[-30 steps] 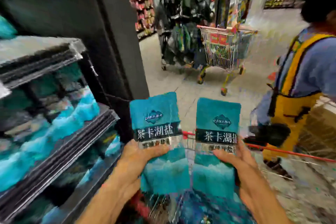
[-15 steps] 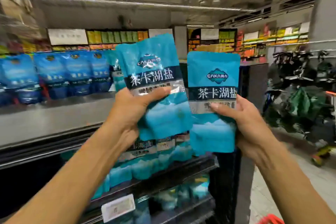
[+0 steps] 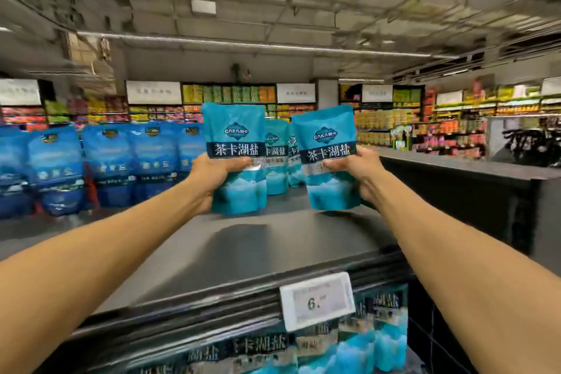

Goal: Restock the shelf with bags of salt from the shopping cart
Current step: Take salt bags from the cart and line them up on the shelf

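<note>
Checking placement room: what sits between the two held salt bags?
In the head view, two more teal salt bags stand at the back of the top shelf, seen through the gap between the left-hand bag and right-hand bag.

Behind the held left bag [image 3: 235, 158], stocked bags [image 3: 276, 158] are half hidden; the price tag's [image 3: 317, 300] small print blurs.

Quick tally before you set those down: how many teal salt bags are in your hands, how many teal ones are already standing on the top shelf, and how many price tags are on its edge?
Teal bags in hands: 2, left and right
Teal bags on the top shelf: 2 visible
Price tags: 1
Total: 5
</note>
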{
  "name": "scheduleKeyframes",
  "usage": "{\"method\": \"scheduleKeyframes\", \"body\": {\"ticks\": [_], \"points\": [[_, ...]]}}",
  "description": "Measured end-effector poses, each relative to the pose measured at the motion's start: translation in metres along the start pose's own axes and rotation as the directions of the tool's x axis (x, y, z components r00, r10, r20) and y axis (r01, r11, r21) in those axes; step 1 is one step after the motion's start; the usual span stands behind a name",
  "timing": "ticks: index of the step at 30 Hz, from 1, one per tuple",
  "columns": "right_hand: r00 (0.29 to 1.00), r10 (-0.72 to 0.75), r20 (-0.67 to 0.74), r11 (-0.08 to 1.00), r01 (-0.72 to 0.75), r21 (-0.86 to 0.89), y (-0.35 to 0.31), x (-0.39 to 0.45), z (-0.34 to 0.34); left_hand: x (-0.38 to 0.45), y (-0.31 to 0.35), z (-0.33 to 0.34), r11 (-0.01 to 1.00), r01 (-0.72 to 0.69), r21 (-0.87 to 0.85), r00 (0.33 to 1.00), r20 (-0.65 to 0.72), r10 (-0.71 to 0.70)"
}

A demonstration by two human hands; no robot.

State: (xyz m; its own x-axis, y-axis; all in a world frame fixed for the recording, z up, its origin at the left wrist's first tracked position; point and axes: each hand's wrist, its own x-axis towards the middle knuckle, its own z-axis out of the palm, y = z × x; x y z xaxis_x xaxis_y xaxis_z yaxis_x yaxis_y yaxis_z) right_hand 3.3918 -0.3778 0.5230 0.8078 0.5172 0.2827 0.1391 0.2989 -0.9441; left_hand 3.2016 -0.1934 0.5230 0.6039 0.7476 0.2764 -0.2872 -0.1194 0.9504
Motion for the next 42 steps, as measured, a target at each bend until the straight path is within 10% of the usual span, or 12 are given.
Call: {"method": "scheduleKeyframes", "body": {"ticks": [8,16,27,42], "points": [[0.997,0.075,0.028,0.995,-0.073,-0.071,0.038,0.114,0.026,0.079,-0.053,-0.001,0.978,-0.124,0.167,0.991,-0.036,0.132],[0.974,0.200,0.107,0.826,-0.109,-0.553,0.059,0.134,0.015,0.086,-0.056,-0.035,0.741,-0.095,0.665,0.995,0.088,0.049],[0.999,-0.011,-0.035,0.558,-0.023,-0.830,0.081,0.149,0.021,0.095,-0.053,-0.027,0.654,-0.021,0.756,0.999,-0.012,0.045],[0.997,0.056,-0.044,0.409,-0.063,-0.910,0.057,0.115,0.025,0.051,-0.022,-0.034,0.505,0.055,0.862,0.998,-0.055,-0.013]]}}
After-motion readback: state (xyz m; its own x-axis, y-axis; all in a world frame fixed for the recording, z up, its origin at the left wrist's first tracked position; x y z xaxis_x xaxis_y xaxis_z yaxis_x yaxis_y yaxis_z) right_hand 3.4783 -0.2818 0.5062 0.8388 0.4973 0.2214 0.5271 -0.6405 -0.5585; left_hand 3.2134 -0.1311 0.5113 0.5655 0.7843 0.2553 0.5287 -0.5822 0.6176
